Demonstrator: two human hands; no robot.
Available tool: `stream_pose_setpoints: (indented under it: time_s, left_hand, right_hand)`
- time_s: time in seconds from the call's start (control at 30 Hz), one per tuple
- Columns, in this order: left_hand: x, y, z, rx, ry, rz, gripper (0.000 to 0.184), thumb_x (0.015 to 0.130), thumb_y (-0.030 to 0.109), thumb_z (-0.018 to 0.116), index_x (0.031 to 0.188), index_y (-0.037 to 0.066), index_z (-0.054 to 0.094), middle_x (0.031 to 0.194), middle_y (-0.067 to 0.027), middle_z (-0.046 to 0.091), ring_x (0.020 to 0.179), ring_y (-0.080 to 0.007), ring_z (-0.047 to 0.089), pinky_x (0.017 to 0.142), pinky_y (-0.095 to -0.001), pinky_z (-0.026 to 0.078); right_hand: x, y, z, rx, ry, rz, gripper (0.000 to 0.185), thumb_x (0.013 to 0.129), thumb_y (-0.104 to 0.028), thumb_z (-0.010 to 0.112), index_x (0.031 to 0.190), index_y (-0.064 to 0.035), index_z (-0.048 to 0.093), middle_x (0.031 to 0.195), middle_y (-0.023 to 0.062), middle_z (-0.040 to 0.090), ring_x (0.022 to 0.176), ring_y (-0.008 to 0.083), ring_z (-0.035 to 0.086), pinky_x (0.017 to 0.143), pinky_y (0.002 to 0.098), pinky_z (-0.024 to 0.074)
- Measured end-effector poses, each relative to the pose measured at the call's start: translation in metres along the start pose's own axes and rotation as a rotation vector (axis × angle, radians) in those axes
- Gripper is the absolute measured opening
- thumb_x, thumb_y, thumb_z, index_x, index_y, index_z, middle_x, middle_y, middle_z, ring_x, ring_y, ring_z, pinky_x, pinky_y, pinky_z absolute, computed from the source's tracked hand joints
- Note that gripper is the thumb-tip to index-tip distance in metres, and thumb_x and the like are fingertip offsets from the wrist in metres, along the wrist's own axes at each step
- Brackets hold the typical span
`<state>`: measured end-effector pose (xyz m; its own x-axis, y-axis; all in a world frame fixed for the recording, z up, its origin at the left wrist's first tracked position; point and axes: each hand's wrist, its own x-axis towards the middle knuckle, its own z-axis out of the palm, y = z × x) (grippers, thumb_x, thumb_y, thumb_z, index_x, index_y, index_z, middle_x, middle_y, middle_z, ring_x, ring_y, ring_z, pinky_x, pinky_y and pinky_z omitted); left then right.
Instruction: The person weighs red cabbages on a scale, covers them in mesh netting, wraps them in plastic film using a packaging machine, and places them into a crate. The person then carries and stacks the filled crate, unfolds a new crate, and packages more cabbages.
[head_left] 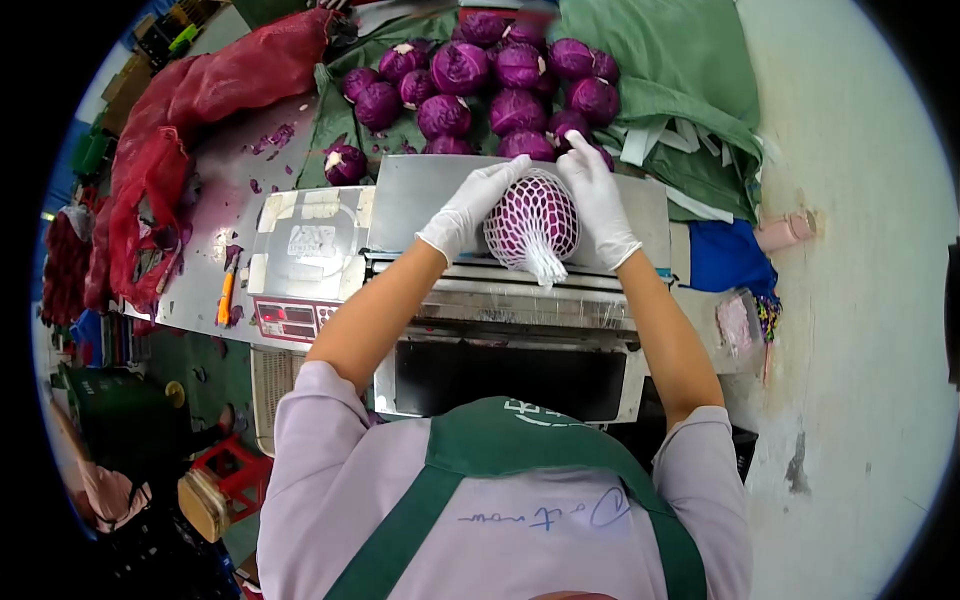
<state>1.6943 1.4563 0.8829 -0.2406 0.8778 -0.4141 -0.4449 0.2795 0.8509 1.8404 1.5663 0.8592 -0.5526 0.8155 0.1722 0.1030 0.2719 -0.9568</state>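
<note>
A red cabbage in a white foam net (pixel 532 222) lies on the metal top of a wrapping machine (pixel 420 215), the net's gathered end toward me. My left hand (pixel 482 203), in a white glove, is closed at the cabbage's left side, its fingertips pinched together by the far edge. On the other side is my gloved right hand (pixel 598 200), fingers drawn together and pointing away past the cabbage. Whatever the fingertips pinch cannot be made out. Wrinkled clear film (pixel 500 305) runs along the machine's near side.
Beyond the machine, red cabbages (pixel 460 68) are piled on green cloth (pixel 660 60). A digital scale (pixel 310 250) stands left, with an orange cutter (pixel 228 290) and red mesh sacks (pixel 225 75) past it. A pale wall (pixel 850 250) rises on the right.
</note>
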Motion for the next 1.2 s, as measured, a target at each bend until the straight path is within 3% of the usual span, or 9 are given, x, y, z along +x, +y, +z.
stream_pose_setpoints:
  time_s: [0.17,0.33,0.43,0.6,0.73,0.87,1.0,1.07,1.2]
  left_hand:
    - [0.013,-0.022,0.006,0.039,0.100,0.035,0.045,0.094,0.041,0.055,0.118,0.003,0.059,0.097,-0.0057,0.068,0.078,-0.0133,0.065,0.071,-0.0309,0.054]
    - [0.024,-0.025,-0.004,0.328,0.297,0.239,0.061,0.091,0.048,0.055,0.126,-0.002,0.053,0.125,-0.0178,0.059,0.116,-0.0244,0.056,0.099,-0.0354,0.042]
    - [-0.024,0.005,-0.021,0.944,0.424,0.875,0.050,0.087,0.033,0.067,0.125,0.003,0.056,0.114,-0.0163,0.062,0.104,-0.0252,0.060,0.093,-0.0354,0.045]
    - [-0.114,0.020,-0.127,2.081,-0.093,0.862,0.037,0.082,0.015,0.062,0.118,0.021,0.062,0.109,-0.0064,0.060,0.082,-0.0243,0.065,0.067,-0.0366,0.054]
    - [-0.149,0.017,-0.123,2.344,-0.331,0.792,0.054,0.076,0.010,0.063,0.127,0.025,0.054,0.111,-0.0070,0.056,0.068,-0.0229,0.065,0.058,-0.0345,0.055]
    - [-0.126,-0.008,-0.091,2.170,-0.395,0.903,0.050,0.079,0.010,0.060,0.126,0.025,0.054,0.122,-0.0053,0.052,0.079,-0.0227,0.067,0.056,-0.0336,0.058]
    - [-0.105,-0.067,-0.106,1.424,-0.047,1.164,0.024,0.095,0.010,0.052,0.117,0.008,0.060,0.096,-0.0092,0.067,0.072,-0.0158,0.065,0.064,-0.0289,0.051]
    - [-0.158,-0.043,-0.074,0.855,0.036,0.182,0.021,0.097,0.010,0.049,0.113,0.005,0.061,0.095,-0.0087,0.068,0.071,-0.0121,0.065,0.062,-0.0258,0.050]
    - [-0.189,-0.018,-0.051,0.229,0.160,0.601,0.016,0.098,0.001,0.042,0.102,0.002,0.058,0.091,-0.0114,0.069,0.084,-0.0161,0.068,0.077,-0.0268,0.054]
  right_hand:
    - [-0.036,-0.003,0.010,0.531,-0.047,0.406,0.042,0.100,-0.034,0.048,0.119,0.0011,0.061,0.110,0.0074,0.066,0.099,0.0134,0.060,0.090,0.0273,0.0465]
    - [-0.036,0.001,0.010,0.551,-0.005,0.476,0.047,0.101,-0.037,0.043,0.118,0.0031,0.060,0.111,0.0102,0.066,0.099,0.0152,0.061,0.090,0.0292,0.0470]
    - [-0.037,0.029,-0.022,-0.131,0.019,0.065,0.046,0.097,-0.038,0.049,0.120,0.0008,0.059,0.113,0.0193,0.064,0.106,0.0276,0.061,0.094,0.0343,0.0452]
    - [-0.093,-0.021,-0.142,-1.078,-0.389,-0.660,0.058,0.076,-0.018,0.071,0.131,-0.0173,0.052,0.101,0.0071,0.057,0.089,0.0261,0.060,0.074,0.0365,0.0495]
    - [-0.117,-0.017,-0.145,-1.420,-0.718,-0.714,0.060,0.076,-0.016,0.066,0.133,-0.0242,0.048,0.093,0.0049,0.054,0.076,0.0223,0.060,0.060,0.0357,0.0487]
    - [-0.109,0.010,-0.105,-1.164,-0.675,-0.989,0.013,0.080,-0.013,0.059,0.093,-0.0159,0.057,0.085,0.0060,0.056,0.074,0.0247,0.063,0.057,0.0365,0.0518]
    - [-0.130,-0.002,-0.091,-0.628,-0.611,-0.400,0.013,0.092,-0.016,0.054,0.087,-0.0042,0.051,0.084,0.0126,0.057,0.073,0.0236,0.064,0.061,0.0378,0.0501]
    - [-0.140,-0.028,-0.105,-0.358,-0.668,-0.055,0.012,0.094,-0.012,0.051,0.086,-0.0027,0.047,0.073,0.0095,0.055,0.062,0.0177,0.064,0.059,0.0321,0.0478]
    - [-0.127,-0.110,-0.141,-0.008,-0.500,0.095,0.009,0.095,-0.006,0.052,0.087,-0.0021,0.050,0.079,0.0073,0.063,0.072,0.0155,0.068,0.069,0.0271,0.0517]
